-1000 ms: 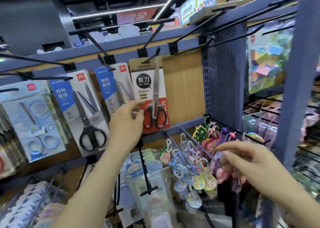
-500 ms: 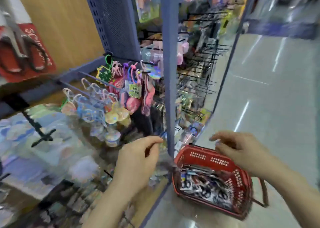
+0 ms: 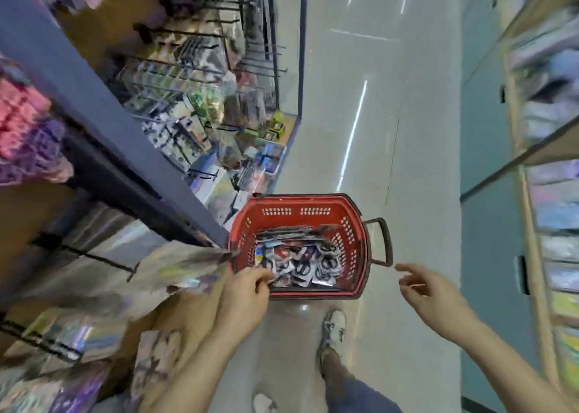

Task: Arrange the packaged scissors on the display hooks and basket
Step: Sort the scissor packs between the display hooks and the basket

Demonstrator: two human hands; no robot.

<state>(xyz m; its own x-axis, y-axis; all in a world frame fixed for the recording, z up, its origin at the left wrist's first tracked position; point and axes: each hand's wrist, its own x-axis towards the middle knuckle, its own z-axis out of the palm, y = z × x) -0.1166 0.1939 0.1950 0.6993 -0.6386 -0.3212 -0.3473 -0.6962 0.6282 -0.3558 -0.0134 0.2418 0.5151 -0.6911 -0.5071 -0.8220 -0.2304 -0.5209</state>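
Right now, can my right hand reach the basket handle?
Probably yes: the right hand hovers open just short of the handle, fingers pointing toward it, with nothing between them.

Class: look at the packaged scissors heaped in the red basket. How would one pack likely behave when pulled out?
Probably stiff and flat: the packaged scissors look like cards. Likely slippery, since glossy faces overlap loosely. Neighbours may shift or snag, as they lie jumbled in the red basket.

The red basket (image 3: pixel 297 212) is open from above; the shelf post (image 3: pixel 103 115) crowds its left rim.
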